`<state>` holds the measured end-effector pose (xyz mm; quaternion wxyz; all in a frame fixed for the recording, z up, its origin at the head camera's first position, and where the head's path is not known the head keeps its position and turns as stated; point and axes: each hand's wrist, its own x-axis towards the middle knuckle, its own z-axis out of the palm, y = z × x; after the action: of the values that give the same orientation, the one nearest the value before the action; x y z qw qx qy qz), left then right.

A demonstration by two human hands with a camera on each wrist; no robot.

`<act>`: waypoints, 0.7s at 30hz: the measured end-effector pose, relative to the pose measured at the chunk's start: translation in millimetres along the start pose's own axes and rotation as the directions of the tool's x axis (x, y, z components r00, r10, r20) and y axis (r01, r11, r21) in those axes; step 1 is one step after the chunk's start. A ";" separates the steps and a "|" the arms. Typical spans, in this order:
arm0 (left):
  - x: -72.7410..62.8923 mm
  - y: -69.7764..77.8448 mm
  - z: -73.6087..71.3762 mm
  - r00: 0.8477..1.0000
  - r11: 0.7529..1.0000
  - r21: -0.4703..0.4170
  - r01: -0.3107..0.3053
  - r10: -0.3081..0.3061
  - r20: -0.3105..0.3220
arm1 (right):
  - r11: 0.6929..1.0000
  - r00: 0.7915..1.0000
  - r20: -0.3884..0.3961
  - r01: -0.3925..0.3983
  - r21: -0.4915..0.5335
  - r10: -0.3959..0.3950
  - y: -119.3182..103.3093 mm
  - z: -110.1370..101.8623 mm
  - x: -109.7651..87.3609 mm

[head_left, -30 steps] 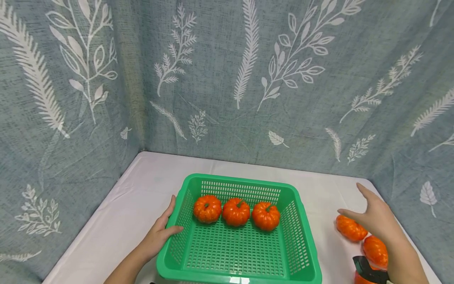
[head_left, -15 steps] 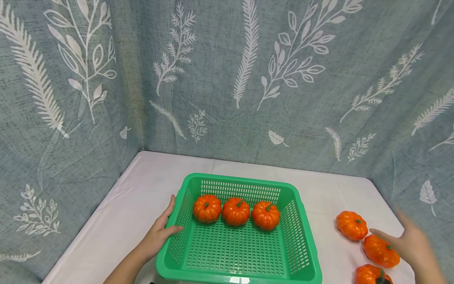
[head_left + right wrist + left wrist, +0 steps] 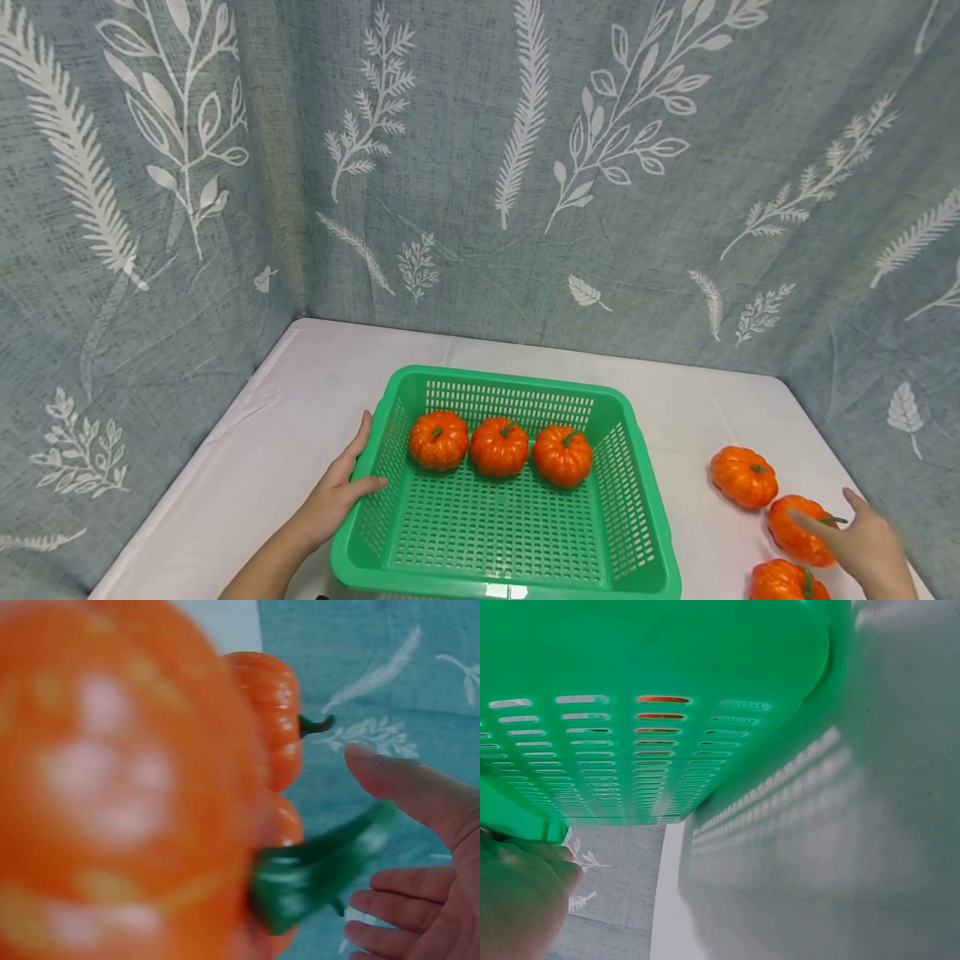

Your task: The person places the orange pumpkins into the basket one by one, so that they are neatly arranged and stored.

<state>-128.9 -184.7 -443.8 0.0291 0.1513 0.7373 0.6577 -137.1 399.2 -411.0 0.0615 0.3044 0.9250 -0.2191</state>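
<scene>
"What's nearest on the right?"

"The near pumpkin (image 3: 784,581), lying on the counter (image 3: 247,492) and partly out of the head view. Just beyond it is the right hand (image 3: 866,546), thumb spread well away from its fingers (image 3: 412,881), holding nothing. In the head view the thumb crosses in front of the middle pumpkin (image 3: 797,532); whether they touch, I can't tell."

"And the left hand (image 3: 333,500)?"

"At the left side of the green basket (image 3: 487,533), thumb over the rim to the inside, fingers along the outside, so it holds that wall between them."

"Farther off?"

"The far pumpkin (image 3: 742,477) sits on the counter, right of the basket and well apart from it. Inside the basket, three more line up towards its far wall: a left one (image 3: 438,442), a centre one (image 3: 498,448) and a right one (image 3: 562,457). Behind everything hangs a leaf-printed curtain (image 3: 465,275)."

"Which step is this?"

"A reach, I'd judge, most likely for the middle pumpkin, with no grip made. The next move would call for thumb and fingers closing round its ribbed sides, clear of the stem (image 3: 832,521)."
</scene>
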 end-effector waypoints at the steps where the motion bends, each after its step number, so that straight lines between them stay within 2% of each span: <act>1: 0.2 0.1 0.0 1.000 1.000 0.003 -0.004 0.004 0.000 | 1.000 1.000 0.002 -0.003 -0.004 0.003 0.9 2.4 0.7; 5: 0.6 0.5 -0.1 1.000 1.000 0.010 -0.006 0.006 -0.002 | 0.999 0.998 0.041 0.041 -0.021 -0.040 5.3 8.7 2.6; 7: 0.7 0.6 -0.2 1.000 1.000 0.009 -0.006 0.006 -0.003 | 0.997 0.996 0.043 0.076 -0.035 -0.074 6.7 11.2 3.1; 10: 1.1 0.0 -0.4 1.000 1.000 0.006 -0.010 0.010 -0.004 | 0.996 0.997 0.028 0.079 -0.030 -0.078 4.9 14.4 2.3; 16: 1.6 0.4 -1.1 1.000 1.000 0.024 0.002 -0.002 0.001 | 0.998 0.999 -0.028 0.034 0.046 -0.033 0.4 17.3 0.0; 21: 1.2 0.5 -0.7 1.000 1.000 0.024 0.013 -0.013 -0.005 | 0.997 0.999 -0.026 -0.028 0.070 0.030 4.3 22.2 3.1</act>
<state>-130.1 -184.9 -443.0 0.0301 0.1453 0.7461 0.6491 -137.5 394.1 -433.3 0.0416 0.3225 0.9130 -0.2464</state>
